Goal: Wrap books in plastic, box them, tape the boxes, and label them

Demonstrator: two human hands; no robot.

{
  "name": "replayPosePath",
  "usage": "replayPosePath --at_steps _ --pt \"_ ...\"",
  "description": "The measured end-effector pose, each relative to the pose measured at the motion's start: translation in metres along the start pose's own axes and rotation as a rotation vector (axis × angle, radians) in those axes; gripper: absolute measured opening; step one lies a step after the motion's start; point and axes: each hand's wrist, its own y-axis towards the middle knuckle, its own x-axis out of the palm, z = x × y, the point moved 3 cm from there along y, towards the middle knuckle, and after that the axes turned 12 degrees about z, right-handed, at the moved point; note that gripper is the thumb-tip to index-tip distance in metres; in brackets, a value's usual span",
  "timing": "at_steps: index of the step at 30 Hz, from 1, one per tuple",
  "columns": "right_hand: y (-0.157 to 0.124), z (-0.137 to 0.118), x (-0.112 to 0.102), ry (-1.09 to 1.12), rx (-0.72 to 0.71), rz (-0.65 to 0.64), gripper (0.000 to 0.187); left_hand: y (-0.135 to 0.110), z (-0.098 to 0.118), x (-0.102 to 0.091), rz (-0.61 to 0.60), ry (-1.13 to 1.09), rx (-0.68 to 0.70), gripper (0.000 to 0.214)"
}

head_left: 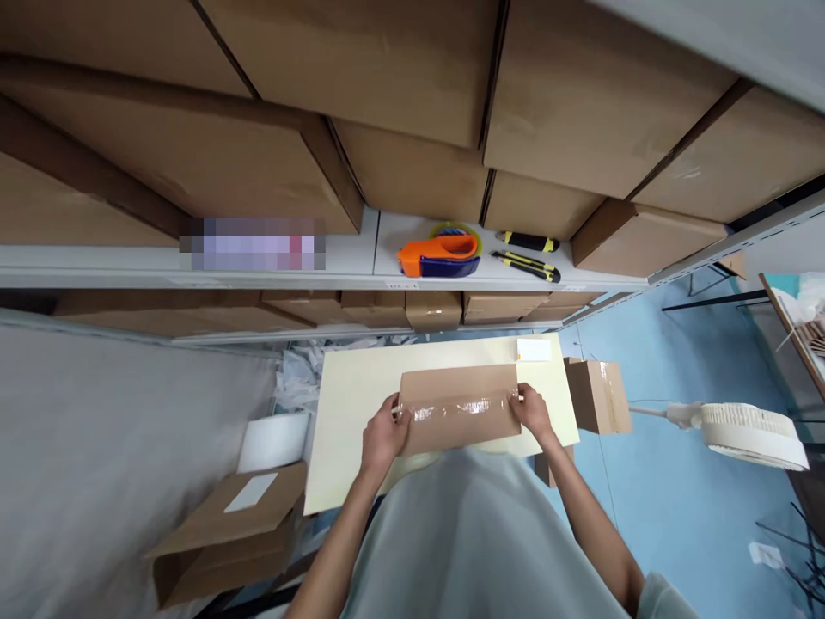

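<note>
A flat-topped brown cardboard box (461,430) lies on the pale yellow table (354,370), close to my body. Clear shiny tape (457,407) runs lengthwise along its top. My left hand (383,434) grips the box's left end, thumb on top near the tape. At the opposite end my right hand (532,409) holds on, thumb over the tape's right end. The undersides of both grips are hidden by the box. A small white box or card (534,349) rests at the table's back right.
An orange and blue tape dispenser (439,255) and two utility knives (528,242) lie on the shelf (348,254) ahead, beneath stacked cartons (412,168). On the left stand an open carton (238,524) and a white roll (273,440). A taped carton (599,395) and white fan (751,434) are at right.
</note>
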Motion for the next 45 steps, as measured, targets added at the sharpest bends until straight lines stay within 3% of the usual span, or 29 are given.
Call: replayPosePath --at_steps 6,10,12,15,19,22,24,27,32,38,41,45 --pt "0.000 -0.007 -0.001 0.026 -0.028 -0.036 0.026 0.011 -0.015 0.003 -0.015 -0.184 -0.042 0.042" --pt "0.003 -0.024 -0.009 -0.100 -0.094 -0.030 0.042 0.013 -0.001 -0.009 0.103 -0.151 0.070 0.054" --pt "0.007 -0.044 -0.020 -0.127 -0.203 0.036 0.052 0.014 0.021 -0.020 0.182 -0.143 0.213 0.056" --pt "0.017 -0.095 -0.045 -0.054 -0.446 0.209 0.060 0.024 0.070 -0.043 0.269 -0.177 0.403 0.053" --pt "0.032 -0.193 -0.092 0.110 -0.781 0.392 0.057 0.046 0.152 -0.083 0.397 -0.242 0.599 0.050" --pt "0.050 -0.265 -0.121 0.096 -0.966 0.440 0.058 0.059 0.209 -0.110 0.486 -0.273 0.722 0.047" --pt "0.067 -0.301 -0.129 0.003 -0.970 0.401 0.053 0.064 0.234 -0.119 0.526 -0.266 0.759 0.047" --pt "0.090 -0.326 -0.121 -0.157 -0.871 0.294 0.053 0.066 0.250 -0.121 0.560 -0.261 0.763 0.046" --pt "0.102 -0.328 -0.101 -0.333 -0.857 0.273 0.051 0.053 0.234 -0.104 0.592 -0.311 0.734 0.043" --pt "0.094 -0.319 -0.107 -0.338 -0.868 0.274 0.045 0.022 0.213 -0.093 0.603 -0.394 0.621 0.040" --pt "0.068 -0.288 -0.103 -0.242 -0.889 0.362 0.042 -0.006 0.196 -0.099 0.596 -0.455 0.598 0.042" --pt "0.008 -0.215 -0.084 -0.078 -0.897 0.432 0.039 -0.048 0.155 -0.111 0.579 -0.536 0.493 0.041"
